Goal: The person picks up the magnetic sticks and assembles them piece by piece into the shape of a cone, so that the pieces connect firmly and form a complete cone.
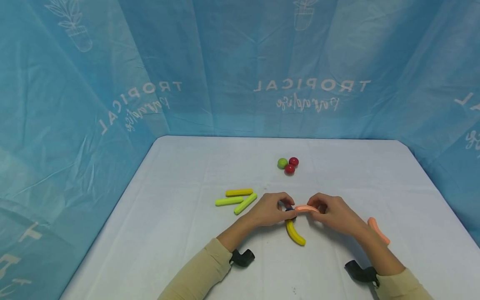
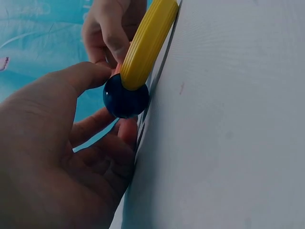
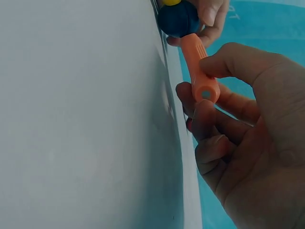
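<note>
My left hand (image 1: 271,209) holds a dark blue ball (image 2: 125,100) between thumb and fingers, just above the table. A curved yellow rod (image 1: 294,233) with ridged sides joins the ball and points toward me in the head view. My right hand (image 1: 335,212) pinches a curved orange rod (image 3: 193,57) near its outer end, where a small greyish centre shows. The orange rod's other end meets the blue ball in the right wrist view. Fingers partly hide the ball in the head view.
A second curved orange rod (image 1: 378,231) lies beside my right forearm. To the left are a straight yellow rod (image 1: 239,192) and two lime rods (image 1: 229,201). Farther back, a green ball (image 1: 282,163) and two red balls (image 1: 289,169) cluster on the white table (image 1: 187,166).
</note>
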`<state>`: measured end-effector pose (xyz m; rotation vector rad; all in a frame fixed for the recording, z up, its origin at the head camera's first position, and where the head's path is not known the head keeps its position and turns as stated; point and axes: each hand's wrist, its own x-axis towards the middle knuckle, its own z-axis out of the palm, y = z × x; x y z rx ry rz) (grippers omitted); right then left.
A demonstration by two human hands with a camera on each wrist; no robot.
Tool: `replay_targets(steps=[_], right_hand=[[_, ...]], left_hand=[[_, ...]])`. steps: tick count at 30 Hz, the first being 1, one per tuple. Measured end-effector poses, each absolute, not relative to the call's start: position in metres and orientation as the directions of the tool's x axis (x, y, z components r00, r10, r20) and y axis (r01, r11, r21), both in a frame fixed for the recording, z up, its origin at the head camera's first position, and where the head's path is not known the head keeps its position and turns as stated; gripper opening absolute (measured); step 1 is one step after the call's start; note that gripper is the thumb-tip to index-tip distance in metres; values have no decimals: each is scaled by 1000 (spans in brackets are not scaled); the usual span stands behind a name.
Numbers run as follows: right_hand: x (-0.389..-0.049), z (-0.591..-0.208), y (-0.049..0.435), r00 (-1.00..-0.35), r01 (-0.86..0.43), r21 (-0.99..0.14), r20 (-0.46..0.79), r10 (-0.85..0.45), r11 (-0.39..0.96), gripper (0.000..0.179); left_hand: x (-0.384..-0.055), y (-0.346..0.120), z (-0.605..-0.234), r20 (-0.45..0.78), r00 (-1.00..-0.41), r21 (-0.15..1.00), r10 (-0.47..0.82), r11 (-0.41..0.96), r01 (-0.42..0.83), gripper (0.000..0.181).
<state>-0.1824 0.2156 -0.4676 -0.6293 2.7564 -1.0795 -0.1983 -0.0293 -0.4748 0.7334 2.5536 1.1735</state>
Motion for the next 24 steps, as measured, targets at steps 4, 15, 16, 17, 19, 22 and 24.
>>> replay_targets(steps=[4, 15, 16, 17, 19, 22, 24], right_hand=[[-184, -466, 210, -900, -355, -678, 60, -432, 644, 17], [-190, -468, 195, -891, -378, -686, 86, -446, 622, 19], [-190, -468, 194, -890, -382, -687, 91, -447, 618, 19], [-191, -469, 194, -890, -382, -688, 94, -447, 617, 19], [-192, -471, 192, -892, -377, -689, 91, -442, 619, 20], [-194, -471, 190, -897, -366, -688, 82, -434, 627, 21], [-195, -470, 190, -895, -369, -687, 81, -438, 626, 23]], left_hand=[[-198, -29, -473, 24, -845, 738, 534, 561, 375, 31], [-197, -29, -476, 87, -845, 733, 528, 540, 413, 27], [-197, -29, -476, 89, -845, 735, 528, 538, 413, 26], [-197, -29, -476, 92, -845, 739, 526, 533, 412, 25], [-197, -29, -476, 94, -850, 747, 518, 528, 405, 25], [-197, -29, -477, 93, -862, 749, 498, 535, 390, 24], [-197, -29, -477, 89, -873, 750, 480, 544, 376, 23]])
